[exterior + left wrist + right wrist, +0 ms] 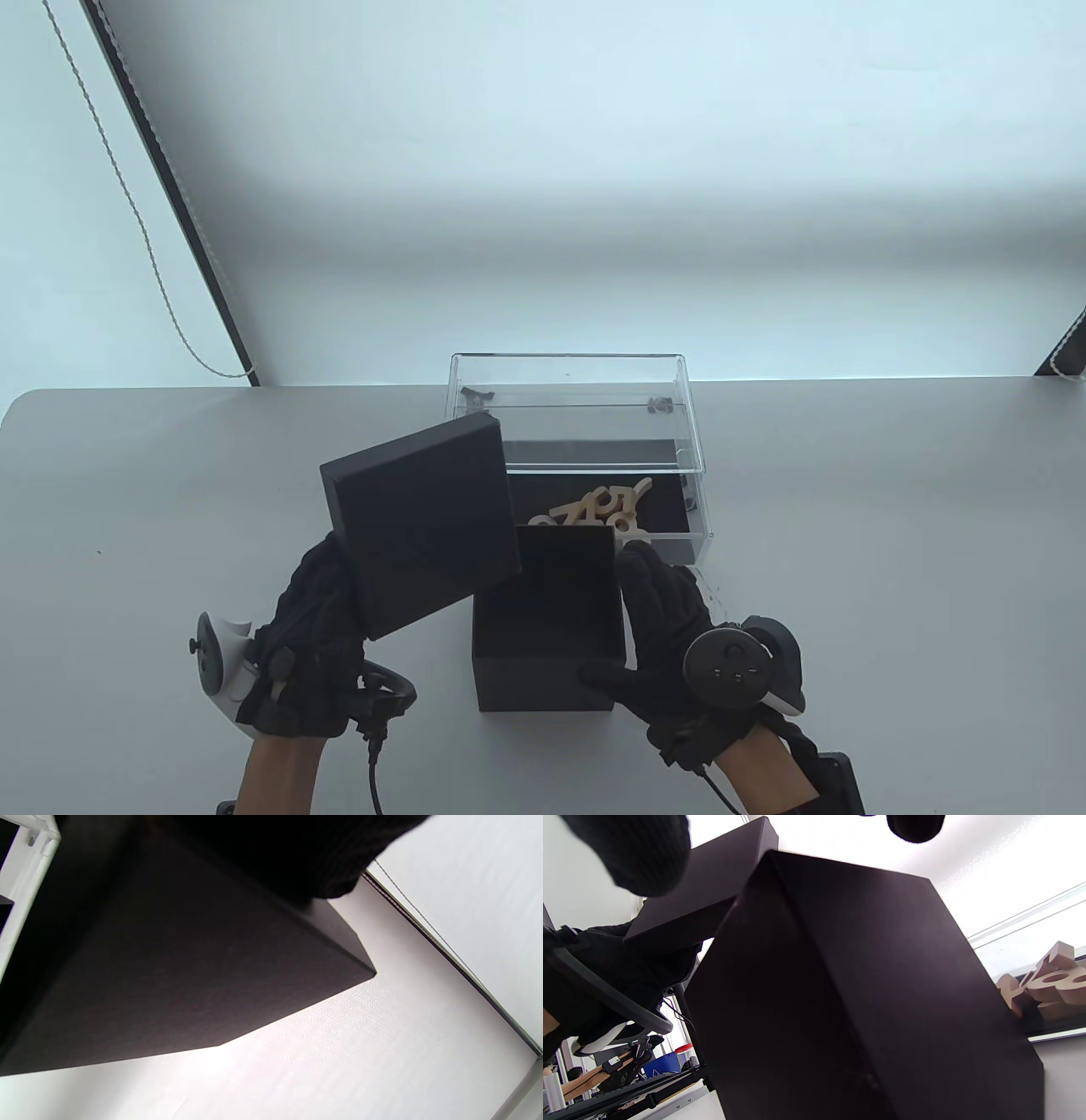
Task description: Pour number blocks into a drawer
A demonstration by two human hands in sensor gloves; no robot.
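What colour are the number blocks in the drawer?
Pale wood, a light tan; the number blocks show best in the table view.

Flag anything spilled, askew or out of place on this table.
Nothing spilled: the wooden number blocks lie heaped inside the clear acrylic drawer. The square black lid is only tilted because the left hand holds it; the right hand holds the black box.

The table view is evenly lit by soft, cool daylight from the pale wall behind; the grey table point(170, 475) carries only faint shadows; the black box point(547, 624) and lid point(420, 526) show almost no surface detail. Both wrist views are overexposed in their white areas; the gloved fingertips point(632, 853) close to the lens are blurred; straight edges bend towards the frame borders.
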